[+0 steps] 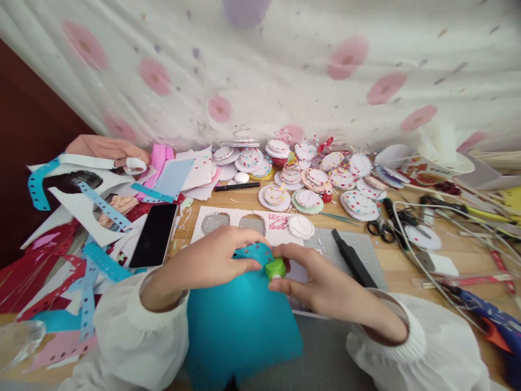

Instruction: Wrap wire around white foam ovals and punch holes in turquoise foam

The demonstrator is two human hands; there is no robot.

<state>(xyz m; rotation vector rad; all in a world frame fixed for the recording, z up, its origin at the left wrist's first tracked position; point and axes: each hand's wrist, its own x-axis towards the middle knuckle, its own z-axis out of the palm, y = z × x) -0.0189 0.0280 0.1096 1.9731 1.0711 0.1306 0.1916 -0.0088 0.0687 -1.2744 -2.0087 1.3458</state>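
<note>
A blue sheet hangs over the near edge of the work area, its upper end curved and dotted with small punched holes. My left hand pinches that upper end between thumb and fingers. From the other side, my right hand grips a small green punch, which sits at the sheet's top right edge. Just behind the hands lies a white card with round cut-outs and red scribbles. On its right end rests a white paper disc.
Stacked paper discs with coloured dots line the back. A phone and paper scraps lie left. To the right are a black cutter, scissors, a white cable and a blue glue gun.
</note>
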